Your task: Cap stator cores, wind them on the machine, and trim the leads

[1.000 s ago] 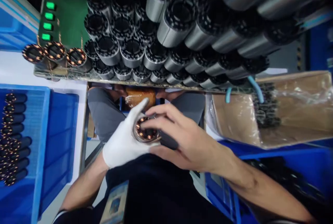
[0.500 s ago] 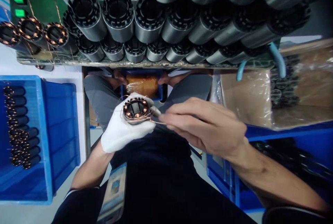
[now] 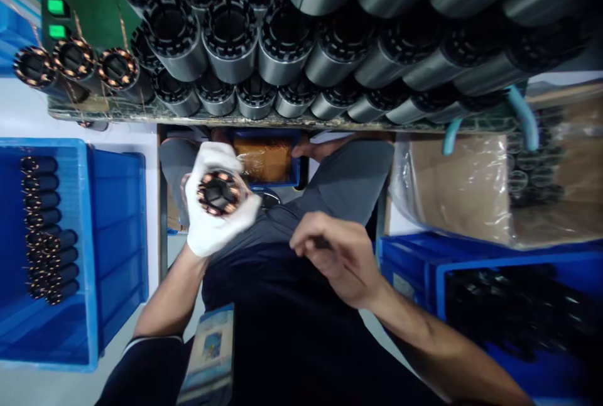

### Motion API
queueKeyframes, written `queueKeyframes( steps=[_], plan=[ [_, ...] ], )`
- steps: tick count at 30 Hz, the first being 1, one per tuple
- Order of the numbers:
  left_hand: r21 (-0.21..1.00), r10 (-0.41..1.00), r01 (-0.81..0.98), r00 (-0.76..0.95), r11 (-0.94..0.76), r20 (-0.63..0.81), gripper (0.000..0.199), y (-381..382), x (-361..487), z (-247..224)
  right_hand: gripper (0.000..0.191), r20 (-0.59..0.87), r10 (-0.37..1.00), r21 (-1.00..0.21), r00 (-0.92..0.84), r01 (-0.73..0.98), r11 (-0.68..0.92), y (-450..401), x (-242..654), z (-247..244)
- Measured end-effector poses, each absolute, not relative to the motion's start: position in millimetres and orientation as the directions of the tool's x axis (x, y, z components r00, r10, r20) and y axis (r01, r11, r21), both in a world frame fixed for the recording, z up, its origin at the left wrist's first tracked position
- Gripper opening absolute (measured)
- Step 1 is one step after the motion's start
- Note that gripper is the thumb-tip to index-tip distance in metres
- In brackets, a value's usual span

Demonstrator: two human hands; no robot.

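My left hand (image 3: 211,230), in a white glove, is wrapped around a motor stator (image 3: 219,193). The stator's open end faces up at me, showing a black slotted core ringed by copper windings. To the right and slightly lower is my bare right hand (image 3: 336,255), apart from the stator. Its fingers are curled together and a little smeared by motion. Whether a thin wire is pinched in them, I cannot make out.
Rows of stators without visible copper (image 3: 230,35) fill the rack ahead. Three wound stators (image 3: 117,70) stand at its left. A blue crate (image 3: 89,255) holds more wound ones. At right are a plastic-lined carton (image 3: 456,186), blue-handled pliers (image 3: 522,117) and a blue bin (image 3: 409,255).
My left hand has moved left with the stator, and the loose copper wires around its rim no longer show clearly. My right hand has drawn away from it and curled lower down.
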State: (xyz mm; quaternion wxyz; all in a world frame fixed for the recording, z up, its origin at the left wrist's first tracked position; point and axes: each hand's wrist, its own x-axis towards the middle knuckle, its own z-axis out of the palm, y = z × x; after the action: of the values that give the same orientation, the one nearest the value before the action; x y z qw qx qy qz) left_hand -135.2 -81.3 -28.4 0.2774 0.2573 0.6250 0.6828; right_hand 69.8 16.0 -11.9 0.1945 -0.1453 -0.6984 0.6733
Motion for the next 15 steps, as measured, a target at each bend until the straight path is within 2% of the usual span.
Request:
queueKeyframes(
  steps=[2, 4, 5, 7, 8, 10, 12, 15],
  plan=[
    [0.979, 0.815, 0.2, -0.561, -0.041, 0.148, 0.053, -84, -137, -33, 0.033, -0.077, 0.454, -0.997, -0.888, 0.077, -0.018, 27, 65, -6],
    [0.974, 0.862, 0.217, -0.479, -0.07, 0.168, 0.061, -87, -131, -32, 0.041, -0.187, 0.436, -0.982, -0.88, 0.156, -0.105, 32, 59, -4],
    [0.987, 0.871, 0.149, -0.476, -0.054, 0.12, 0.064, -90, -127, -30, 0.047, -0.207, 0.427, -0.977, -0.88, 0.161, -0.142, 31, 56, -5],
    [0.992, 0.886, -0.121, -0.456, 0.035, -0.087, 0.065, -94, -119, -25, 0.053, -0.179, 0.407, -0.975, -0.896, 0.107, -0.192, 26, 55, -11],
    [0.948, 0.883, -0.303, -0.412, 0.098, -0.223, 0.064, -96, -115, -23, 0.053, -0.155, 0.391, -0.975, -0.907, 0.077, -0.209, 23, 56, -15],
    [0.759, 0.857, -0.622, -0.272, 0.192, -0.439, 0.064, -96, -109, -21, 0.054, -0.137, 0.377, -0.977, -0.916, 0.063, -0.202, 18, 59, -21],
    [0.578, 0.829, -0.791, -0.178, 0.2, -0.53, 0.07, -93, -103, -22, 0.05, -0.137, 0.362, -0.981, -0.922, 0.077, -0.176, 18, 62, -23],
    [0.454, 0.823, -0.882, -0.164, 0.124, -0.543, 0.063, -86, -98, -26, 0.041, -0.056, 0.399, -0.998, -0.915, 0.057, -0.008, 24, 62, -20]
  ],
)
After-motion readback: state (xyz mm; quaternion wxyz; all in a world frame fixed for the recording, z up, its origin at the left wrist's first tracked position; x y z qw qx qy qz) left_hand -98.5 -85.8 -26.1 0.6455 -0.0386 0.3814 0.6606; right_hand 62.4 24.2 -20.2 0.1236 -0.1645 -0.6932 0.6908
